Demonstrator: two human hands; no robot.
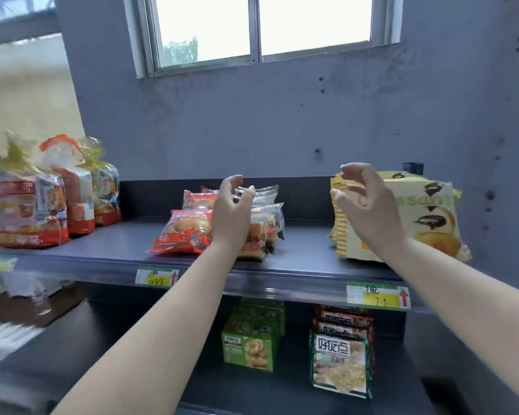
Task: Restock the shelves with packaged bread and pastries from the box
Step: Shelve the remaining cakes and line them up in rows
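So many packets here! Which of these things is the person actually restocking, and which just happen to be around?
Part of the job:
- red bun packet under the left hand
- yellow croissant bags by the right hand
- tall bagged bread loaves
- dark upper shelf

Just around:
- green biscuit boxes on the lower shelf
- brown-and-white snack packs
- yellow price tags
- window

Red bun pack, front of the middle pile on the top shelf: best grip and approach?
Take the red bun pack by its left and right side edges, coming from the front over the shelf lip. It lies flat, tilted up toward the aisle, and the crimped sides look free: bare shelf to its left. The left hand hovers open at its right edge. Pinching the puffy middle may crush the bun.
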